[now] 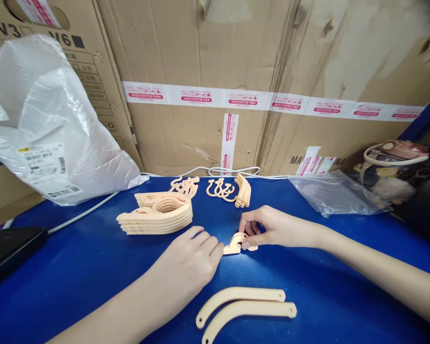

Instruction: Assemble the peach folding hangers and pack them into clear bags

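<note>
Two curved strips (243, 293) lie nearest you, well forward of the tabletop's (326, 296) rear edge. White bag (53, 124): toward the rear left corner. Stacked beige frames (161, 217): between that corner and your left hand (189, 258). Loose hooks (189, 186): along the rear edge. Your right hand (263, 227) pinches the small beige piece (232, 246), mid-tabletop; your left hand curls at its other end, grip hidden, hold unconfirmed. Caution: uneven finger pressure could twist the piece free or crack its narrow section; careless left-hand travel could topple the stack.
</note>
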Demonstrator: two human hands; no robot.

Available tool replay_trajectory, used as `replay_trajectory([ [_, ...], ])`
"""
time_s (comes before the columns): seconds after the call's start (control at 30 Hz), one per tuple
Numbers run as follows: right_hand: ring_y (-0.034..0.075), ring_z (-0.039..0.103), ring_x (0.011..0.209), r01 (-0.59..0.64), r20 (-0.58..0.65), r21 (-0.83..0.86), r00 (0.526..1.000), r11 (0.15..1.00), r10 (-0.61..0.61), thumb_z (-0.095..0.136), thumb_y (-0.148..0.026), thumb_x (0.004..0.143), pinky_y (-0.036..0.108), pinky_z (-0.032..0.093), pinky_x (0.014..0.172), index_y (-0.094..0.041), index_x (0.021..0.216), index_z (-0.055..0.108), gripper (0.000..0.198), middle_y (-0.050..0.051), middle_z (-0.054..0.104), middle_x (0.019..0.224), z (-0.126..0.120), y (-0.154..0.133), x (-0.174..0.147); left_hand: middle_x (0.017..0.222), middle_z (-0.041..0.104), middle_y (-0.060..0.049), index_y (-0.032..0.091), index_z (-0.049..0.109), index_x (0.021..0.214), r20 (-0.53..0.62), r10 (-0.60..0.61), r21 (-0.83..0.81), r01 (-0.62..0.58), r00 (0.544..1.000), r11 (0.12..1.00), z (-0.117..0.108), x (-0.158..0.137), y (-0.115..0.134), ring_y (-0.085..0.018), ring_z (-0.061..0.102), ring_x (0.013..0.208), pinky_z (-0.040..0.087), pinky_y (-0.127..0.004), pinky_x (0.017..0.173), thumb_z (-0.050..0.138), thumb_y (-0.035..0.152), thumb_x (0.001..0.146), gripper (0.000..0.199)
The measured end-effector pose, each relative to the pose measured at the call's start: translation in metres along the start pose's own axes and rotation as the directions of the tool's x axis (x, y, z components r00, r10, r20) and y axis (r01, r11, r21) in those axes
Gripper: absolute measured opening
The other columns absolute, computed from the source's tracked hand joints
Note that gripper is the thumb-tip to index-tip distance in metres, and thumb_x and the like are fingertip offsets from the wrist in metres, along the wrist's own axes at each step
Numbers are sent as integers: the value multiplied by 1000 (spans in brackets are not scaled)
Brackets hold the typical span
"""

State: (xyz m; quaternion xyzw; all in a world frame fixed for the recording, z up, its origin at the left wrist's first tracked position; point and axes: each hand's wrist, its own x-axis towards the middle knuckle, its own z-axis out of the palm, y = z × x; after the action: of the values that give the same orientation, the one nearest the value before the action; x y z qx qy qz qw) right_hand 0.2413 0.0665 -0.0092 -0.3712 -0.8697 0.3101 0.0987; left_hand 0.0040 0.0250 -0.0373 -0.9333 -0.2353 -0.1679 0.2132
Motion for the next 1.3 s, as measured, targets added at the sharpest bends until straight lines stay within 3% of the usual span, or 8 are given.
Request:
replay_trajectory([
  [0.33,11,57,58,-9,4,-34,1000,999,9,65,-45,83,21,38,51,-17,90,67,28,-1,64,68,-3,3,-3,86,70,-4,13,65,103,-17,-32,-94,30,999,995,2,-3,-1,-19,64,75,46,-33,67,38,5,93,30],
  [0.5,12,58,60,6,-143,-201,989,980,-35,59,-46,88,22,40,56,-19,90,67,29,-1,66,70,-16,-5,2,91,69,-5,15,63,105,73,-46,-181,59,996,982,1,-3,3,-20,63,80,46,-32,68,41,5,91,28],
  [0.57,13,60,64,-1,-216,-325,974,946,-73,56,-44,90,23,40,60,-19,90,68,27,0,68,75,-24,-9,10,90,69,-4,16,62,103,69,-51,-204,65,996,977,0,-3,3,-20,63,82,45,-31,69,43,7,92,24],
  [0.73,16,62,73,-115,-278,-644,956,756,-92,56,-30,91,24,37,62,-18,89,68,17,3,70,82,-37,-15,41,86,67,-4,18,61,96,73,-62,-249,78,995,965,-4,-2,3,-19,64,83,45,-29,71,44,10,94,19],
  [0.97,21,63,79,-137,-228,-734,972,665,-51,66,-29,83,28,37,67,-16,78,72,15,8,70,81,-33,-2,72,94,69,-5,15,62,104,101,-48,-201,68,994,977,-4,-1,1,-20,64,85,48,-32,72,41,5,93,26],
  [1.13,22,63,83,-132,-211,-754,976,643,-48,68,-33,82,30,38,75,-16,80,73,17,8,71,84,-26,2,75,104,70,-7,11,62,109,90,-52,-169,66,995,983,2,1,-2,-23,64,88,49,-35,72,44,6,92,26],
  [1.3,24,63,85,-128,-208,-759,977,638,-50,69,-34,82,33,37,80,-17,75,73,19,8,72,82,-21,-1,73,107,68,-7,15,61,109,64,-125,-238,136,990,962,-5,3,-1,-24,63,93,48,-37,78,42,16,96,23],
])
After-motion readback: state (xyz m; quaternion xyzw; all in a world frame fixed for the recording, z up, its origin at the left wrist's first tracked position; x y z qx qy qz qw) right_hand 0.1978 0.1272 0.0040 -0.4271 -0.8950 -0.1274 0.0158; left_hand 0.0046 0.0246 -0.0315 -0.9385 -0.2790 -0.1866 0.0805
